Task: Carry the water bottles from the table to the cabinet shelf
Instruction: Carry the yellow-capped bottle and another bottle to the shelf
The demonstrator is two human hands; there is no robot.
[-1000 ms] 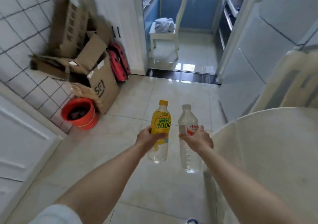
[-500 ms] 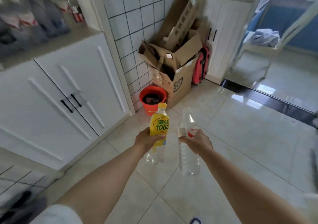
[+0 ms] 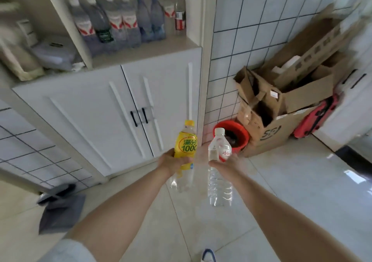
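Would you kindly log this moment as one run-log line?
left hand: grips yellow-labelled plastic bottle | right hand: grips clear plastic water bottle | white cabinet shelf: ahead

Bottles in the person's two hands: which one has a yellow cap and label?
The yellow-labelled bottle gripped by the left hand. The clear bottle in the right hand has a white cap and red-and-white label.

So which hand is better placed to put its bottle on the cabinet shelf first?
Probably the left hand. Its yellow-label bottle is nearer the cabinet shelf, whose front edge is bare. The right hand with the clear bottle is toward the tiled wall.
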